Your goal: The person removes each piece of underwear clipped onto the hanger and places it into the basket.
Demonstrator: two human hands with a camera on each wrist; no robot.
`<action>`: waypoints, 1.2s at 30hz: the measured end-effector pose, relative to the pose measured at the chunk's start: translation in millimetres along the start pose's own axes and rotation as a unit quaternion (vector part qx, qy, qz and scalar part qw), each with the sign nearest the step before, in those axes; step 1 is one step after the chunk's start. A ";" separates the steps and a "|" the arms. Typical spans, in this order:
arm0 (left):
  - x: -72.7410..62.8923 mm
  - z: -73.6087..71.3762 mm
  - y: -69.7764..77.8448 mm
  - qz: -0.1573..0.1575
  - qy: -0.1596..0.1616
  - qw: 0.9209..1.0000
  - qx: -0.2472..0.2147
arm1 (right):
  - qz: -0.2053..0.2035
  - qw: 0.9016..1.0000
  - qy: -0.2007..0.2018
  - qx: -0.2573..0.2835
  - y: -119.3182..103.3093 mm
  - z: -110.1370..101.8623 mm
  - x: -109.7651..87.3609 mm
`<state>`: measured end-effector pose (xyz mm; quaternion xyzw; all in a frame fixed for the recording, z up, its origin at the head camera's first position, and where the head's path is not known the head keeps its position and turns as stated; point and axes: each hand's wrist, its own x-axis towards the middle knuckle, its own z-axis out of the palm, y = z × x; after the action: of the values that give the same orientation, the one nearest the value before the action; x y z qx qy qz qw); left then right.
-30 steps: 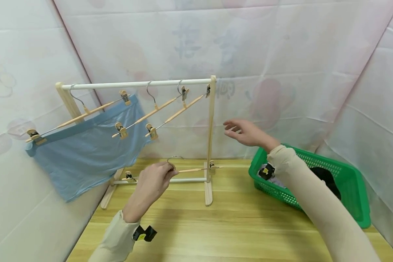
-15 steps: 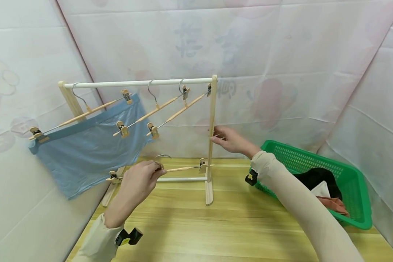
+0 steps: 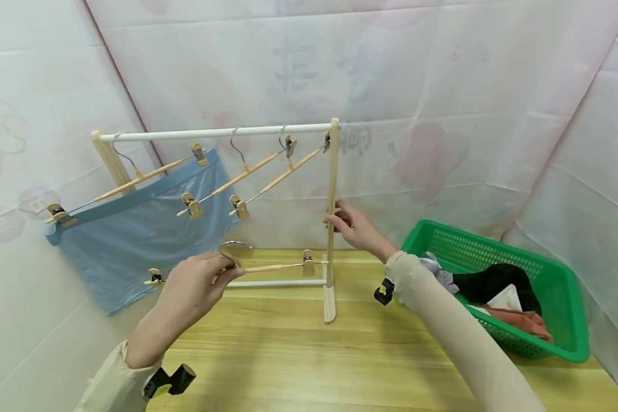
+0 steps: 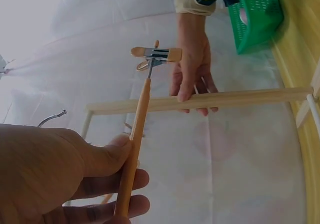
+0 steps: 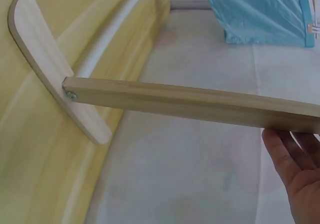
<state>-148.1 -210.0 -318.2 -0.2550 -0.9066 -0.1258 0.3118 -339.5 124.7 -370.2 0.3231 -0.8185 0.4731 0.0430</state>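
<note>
My left hand (image 3: 193, 292) pinches the wooden bar of a clip hanger (image 3: 268, 268) low in front of the rack, its metal hook pointing up. In the left wrist view, thumb and fingers close round the bar, with one clip (image 4: 155, 53) at its far end. My right hand (image 3: 357, 229) holds the rack's right upright post (image 3: 332, 189), thumb on the near side and fingers behind. A pair of light blue shorts (image 3: 144, 240) hangs from a clip hanger at the rack's left. Two bare clip hangers (image 3: 247, 169) hang to its right.
A green basket (image 3: 561, 286) with grey, black, white and rust-coloured cloth stands at the right on the wooden table (image 3: 288, 360). The rack's white top rail (image 3: 211, 133) runs across the left half, close to the pale curtain walls (image 3: 443, 86).
My left hand has moved left and toward me with the hanger. My right hand has come leftward from above the basket to the right post and taken hold of it.
</note>
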 end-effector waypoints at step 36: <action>50.1 -93.8 -52.8 -0.032 0.080 0.996 0.023 | -0.002 0.999 0.038 0.006 5.9 9.5 -1.4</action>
<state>-163.5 -271.3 -217.7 -0.2078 -0.8891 -0.1349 0.3848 -339.5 119.8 -380.4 0.3063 -0.8130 0.4898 0.0732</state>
